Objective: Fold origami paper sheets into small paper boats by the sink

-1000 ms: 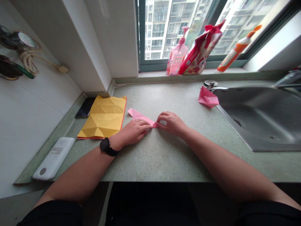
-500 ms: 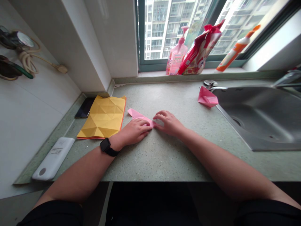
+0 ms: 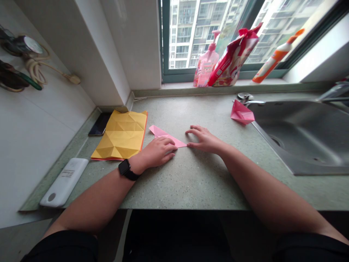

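Note:
A folded piece of pink paper (image 3: 164, 134) lies flat on the speckled counter, narrowing to a point at its right end. My left hand (image 3: 159, 151) rests on its lower edge, fingers stretched out and pressing it down, covering part of it. At the paper's right tip, my right hand (image 3: 204, 140) touches down with its thumb, while its fingers are raised and apart from the thumb. To the left lies a stack of creased yellow paper (image 3: 122, 131) with orange-red sheets beneath.
A folded pink paper shape (image 3: 242, 112) stands beside the steel sink (image 3: 293, 169). A white power bank (image 3: 64, 182) and a dark phone (image 3: 99, 124) lie at left. On the windowsill are a pink pump bottle (image 3: 205, 69), a red bag (image 3: 231, 60) and an orange-white bottle (image 3: 275, 60).
My right hand has slid right along the pink paper to its tip, uncovering that pointed end. My left hand stays on the paper.

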Available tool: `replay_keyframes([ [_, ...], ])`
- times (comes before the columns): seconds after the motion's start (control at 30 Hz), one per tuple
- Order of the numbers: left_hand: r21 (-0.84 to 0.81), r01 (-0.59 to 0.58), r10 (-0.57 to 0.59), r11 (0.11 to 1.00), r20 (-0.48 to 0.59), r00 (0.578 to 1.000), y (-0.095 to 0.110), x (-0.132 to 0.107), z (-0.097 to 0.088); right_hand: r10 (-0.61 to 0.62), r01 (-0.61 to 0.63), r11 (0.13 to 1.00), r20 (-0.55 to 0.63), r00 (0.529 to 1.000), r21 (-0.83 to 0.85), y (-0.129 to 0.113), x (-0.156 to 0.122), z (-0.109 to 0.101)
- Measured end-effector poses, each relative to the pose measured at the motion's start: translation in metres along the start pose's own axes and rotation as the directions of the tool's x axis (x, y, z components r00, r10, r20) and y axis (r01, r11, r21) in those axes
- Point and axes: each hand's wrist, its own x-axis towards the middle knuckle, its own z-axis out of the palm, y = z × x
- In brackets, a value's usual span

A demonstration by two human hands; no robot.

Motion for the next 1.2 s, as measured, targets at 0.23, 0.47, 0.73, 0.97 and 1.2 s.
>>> replay_keyframes([
  [0.23,0.03,0.01,-0.01,0.999,0.004,1.0,0.002,-0.001,0.001,0.015,-0.012,0.999,-0.085,0.996,0.041,-0.011,0.002,0.002],
  [0.47,0.075,0.024,-0.024,0.997,0.004,1.0,0.005,0.0,0.006,0.007,-0.006,1.0,-0.064,0.998,0.012,-0.023,0.003,0.015],
  [0.73,0.075,0.01,-0.012,0.997,0.031,0.999,0.004,0.002,-0.003,0.062,-0.062,0.998,0.005,0.998,0.006,-0.03,0.003,0.006],
  [0.97,0.077,0.108,-0.099,0.991,-0.111,0.989,-0.007,-0.004,-0.009,0.045,-0.045,0.999,0.017,0.999,0.008,-0.027,0.003,0.005],
  [1.2,0.196,0.31,-0.293,0.93,-0.111,0.95,-0.019,-0.008,-0.013,-0.049,0.058,0.995,-0.118,0.992,0.075,-0.006,0.005,-0.001],
])
